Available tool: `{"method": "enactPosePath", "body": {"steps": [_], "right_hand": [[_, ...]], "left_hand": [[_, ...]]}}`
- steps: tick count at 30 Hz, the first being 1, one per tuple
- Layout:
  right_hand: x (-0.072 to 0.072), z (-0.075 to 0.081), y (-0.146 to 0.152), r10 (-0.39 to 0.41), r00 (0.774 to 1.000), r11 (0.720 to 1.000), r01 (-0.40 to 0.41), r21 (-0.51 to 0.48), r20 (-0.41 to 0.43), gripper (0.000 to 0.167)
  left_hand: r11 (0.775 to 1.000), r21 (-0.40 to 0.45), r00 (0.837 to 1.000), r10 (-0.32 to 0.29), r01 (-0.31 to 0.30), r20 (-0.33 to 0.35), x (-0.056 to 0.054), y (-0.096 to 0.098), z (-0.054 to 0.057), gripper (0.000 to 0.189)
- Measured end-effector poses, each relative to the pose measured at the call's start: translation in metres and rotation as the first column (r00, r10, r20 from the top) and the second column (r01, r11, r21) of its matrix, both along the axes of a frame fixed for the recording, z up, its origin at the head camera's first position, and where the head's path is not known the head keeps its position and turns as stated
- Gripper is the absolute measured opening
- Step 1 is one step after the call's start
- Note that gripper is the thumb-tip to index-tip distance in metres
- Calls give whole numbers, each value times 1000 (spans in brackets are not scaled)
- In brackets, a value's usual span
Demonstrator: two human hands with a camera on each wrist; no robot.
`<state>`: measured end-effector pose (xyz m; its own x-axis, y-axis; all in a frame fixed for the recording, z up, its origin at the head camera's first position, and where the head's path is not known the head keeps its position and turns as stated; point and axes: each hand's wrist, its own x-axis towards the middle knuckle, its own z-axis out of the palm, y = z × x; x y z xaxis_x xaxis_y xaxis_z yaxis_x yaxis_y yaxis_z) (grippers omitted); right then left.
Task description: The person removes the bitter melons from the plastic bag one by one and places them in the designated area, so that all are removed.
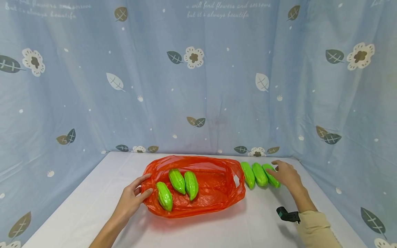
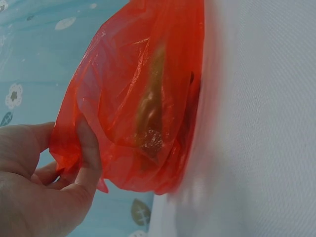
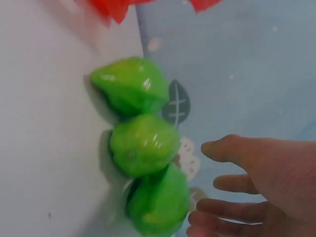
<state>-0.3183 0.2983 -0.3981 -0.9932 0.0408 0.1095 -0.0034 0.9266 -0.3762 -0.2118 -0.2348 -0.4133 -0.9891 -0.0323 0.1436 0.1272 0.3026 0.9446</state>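
Note:
A red plastic bag [image 1: 214,198] lies spread with its mouth facing up, three ridged green bitter melons [image 1: 165,196] inside its left half. My left hand [image 1: 131,198] grips the bag's left rim between thumb and fingers. In the left wrist view, the left hand [image 2: 54,177] holds the thin film, and one melon [image 2: 150,108] shows dimly through it. To the right of the bag, three more bitter melons [image 1: 260,174] lie side by side. My right hand [image 1: 286,175] hovers over the rightmost one, fingers apart and holding nothing; the right wrist view shows the right hand [image 3: 261,192] beside that melon [image 3: 160,202].
The white tabletop [image 1: 248,227] ends at a blue patterned curtain [image 1: 217,86] that rises behind and along both sides. A black wrist device [image 1: 288,215] sits by the right sleeve [image 1: 317,225]. The bag's right handle [image 1: 241,187] reaches close to the nearest loose melon.

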Motion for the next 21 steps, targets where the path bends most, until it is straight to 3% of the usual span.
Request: {"method": "enactPosePath", "body": {"steps": [14,21], "right_hand": [[18,36,-54,97,991,995,-97,0,-95,56],[29,51,-83,136,986,991,-137,-4,-97,48]], "left_hand": [[1000,-5,1000,1,-1,-1,1,-1,-2,54],[1000,7,1000,-13,13,-8,2,-1,0,56]]}}
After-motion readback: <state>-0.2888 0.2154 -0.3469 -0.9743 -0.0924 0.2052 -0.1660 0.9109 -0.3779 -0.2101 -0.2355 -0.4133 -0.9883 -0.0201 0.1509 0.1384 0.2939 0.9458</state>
